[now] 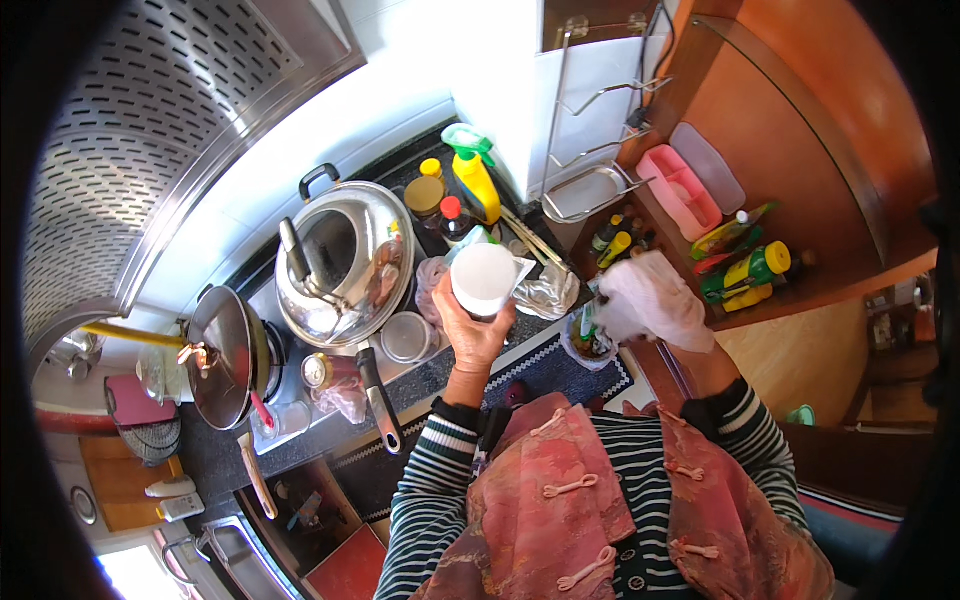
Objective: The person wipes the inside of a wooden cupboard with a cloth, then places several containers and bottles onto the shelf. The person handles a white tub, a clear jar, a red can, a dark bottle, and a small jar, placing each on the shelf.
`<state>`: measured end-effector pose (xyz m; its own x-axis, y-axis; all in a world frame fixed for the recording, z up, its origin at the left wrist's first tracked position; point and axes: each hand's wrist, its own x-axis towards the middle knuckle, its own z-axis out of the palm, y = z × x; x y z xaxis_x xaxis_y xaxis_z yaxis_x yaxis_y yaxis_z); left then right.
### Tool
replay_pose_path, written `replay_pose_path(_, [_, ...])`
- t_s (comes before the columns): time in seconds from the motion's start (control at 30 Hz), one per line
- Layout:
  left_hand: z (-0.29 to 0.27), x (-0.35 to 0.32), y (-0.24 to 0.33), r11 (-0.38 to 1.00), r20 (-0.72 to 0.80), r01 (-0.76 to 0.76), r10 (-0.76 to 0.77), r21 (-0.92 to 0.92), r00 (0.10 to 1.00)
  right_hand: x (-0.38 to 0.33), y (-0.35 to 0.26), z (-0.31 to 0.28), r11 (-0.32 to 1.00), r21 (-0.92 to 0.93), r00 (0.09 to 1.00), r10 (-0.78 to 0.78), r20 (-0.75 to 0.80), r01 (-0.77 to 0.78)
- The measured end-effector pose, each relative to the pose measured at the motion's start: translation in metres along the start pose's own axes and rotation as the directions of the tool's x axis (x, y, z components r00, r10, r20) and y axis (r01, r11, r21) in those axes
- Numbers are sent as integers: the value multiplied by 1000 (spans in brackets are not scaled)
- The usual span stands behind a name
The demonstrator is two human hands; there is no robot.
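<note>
My left hand is closed around a round container with a white lid, held upright above the counter edge. Most of the container's body is hidden under the lid. My right hand grips a crumpled whitish cloth, which covers the fingers. Just below the cloth is a small bin with a bag liner and some waste in it. A crumpled silvery packet lies beside the container.
Bottles stand at the back: a yellow spray bottle and a red-capped bottle. To the left are a large lidded steel pan, its handle jutting out, and a dark wok. A wooden shelf holds a pink organizer on the right.
</note>
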<state>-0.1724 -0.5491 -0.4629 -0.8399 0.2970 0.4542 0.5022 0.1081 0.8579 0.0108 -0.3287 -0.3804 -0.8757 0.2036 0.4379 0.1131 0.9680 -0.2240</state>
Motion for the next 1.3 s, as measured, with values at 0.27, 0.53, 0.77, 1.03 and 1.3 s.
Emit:
replay_pose_path(0.27, [28, 24, 85, 986, 606, -155, 162, -64, 779, 49, -37, -20, 843, -388, 913, -408, -9, 373])
replay_pose_path(0.53, [40, 13, 94, 990, 799, -74, 139, -118, 586, 2, 4, 11, 890, -164, 880, -363, 307, 425])
replay_pose_path(0.77, [51, -1, 99, 991, 836, -2, 114, -133, 537, 15, -7, -15, 985, -44, 986, -169, -5, 168])
replay_pose_path(1.03, [53, -3, 105, 951, 800, -11, 265, -308, 539, 10, 44, 0, 901, 399, 980, -196, 22, 172])
replay_pose_path(1.3, [56, 15, 122, 931, 519, -52, 247, -361, 818, -6, 20, -50, 556, 745, 923, 315, 221, -368])
